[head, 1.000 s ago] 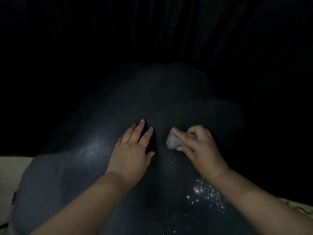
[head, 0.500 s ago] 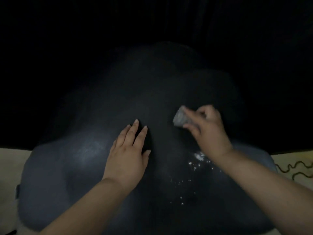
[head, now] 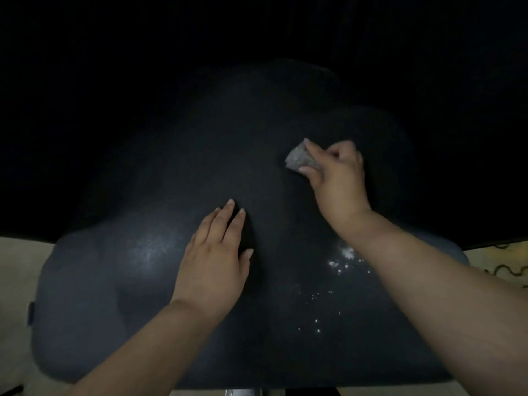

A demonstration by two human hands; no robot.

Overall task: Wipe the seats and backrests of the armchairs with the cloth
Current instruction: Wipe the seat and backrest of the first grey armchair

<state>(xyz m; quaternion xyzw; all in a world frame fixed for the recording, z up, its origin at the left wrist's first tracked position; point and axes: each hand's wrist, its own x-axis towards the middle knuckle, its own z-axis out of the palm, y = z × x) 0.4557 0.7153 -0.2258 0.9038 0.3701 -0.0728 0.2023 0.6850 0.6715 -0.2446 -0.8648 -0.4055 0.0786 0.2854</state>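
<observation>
A dark armchair seat (head: pixel 120 295) fills the lower view, its backrest rising into darkness behind. My left hand (head: pixel 214 261) rests flat on the middle of the seat, fingers straight and pointing away. My right hand (head: pixel 337 172) is further back and to the right, pinching a small bunched grey cloth (head: pixel 298 159) between thumb and fingers against the dark surface. White specks (head: pixel 340 261) lie scattered on the seat under my right forearm.
Pale floor shows at the left edge (head: pixel 17 275) and a patterned pale surface at the right edge (head: pixel 497 267). A shiny metal chair base part (head: pixel 243 392) peeks out under the seat's front edge. Everything behind the chair is black.
My right hand has carried the cloth away from me, up the seat toward the backrest. My left hand has stayed flat in about the same spot. The view has tilted down.
</observation>
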